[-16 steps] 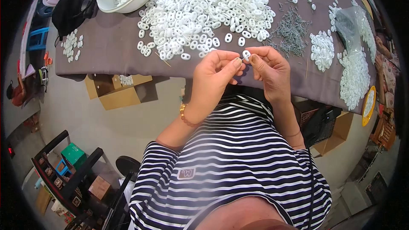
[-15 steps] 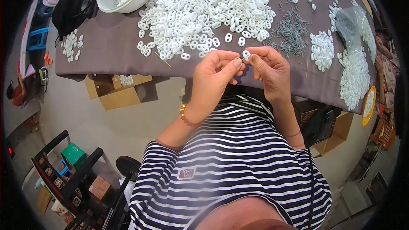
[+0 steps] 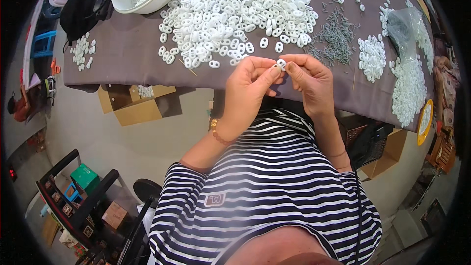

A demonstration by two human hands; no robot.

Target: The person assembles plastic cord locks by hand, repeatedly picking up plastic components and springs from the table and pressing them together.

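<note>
Holding a small white two-holed oval piece (image 3: 281, 62) by thumb and forefinger, the right hand (image 3: 314, 79) meets the left hand (image 3: 252, 82) over the counter's (image 3: 127, 44) near edge — the left is pinched narrow beside it, its contents unclear — with a white heap (image 3: 235, 14) and grey pins (image 3: 336, 38) beyond.

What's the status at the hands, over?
Right hand pinching white two-holed piece. Left hand close beside it, grip unclear. White pile and small grey rods beyond, not between hands.
</note>
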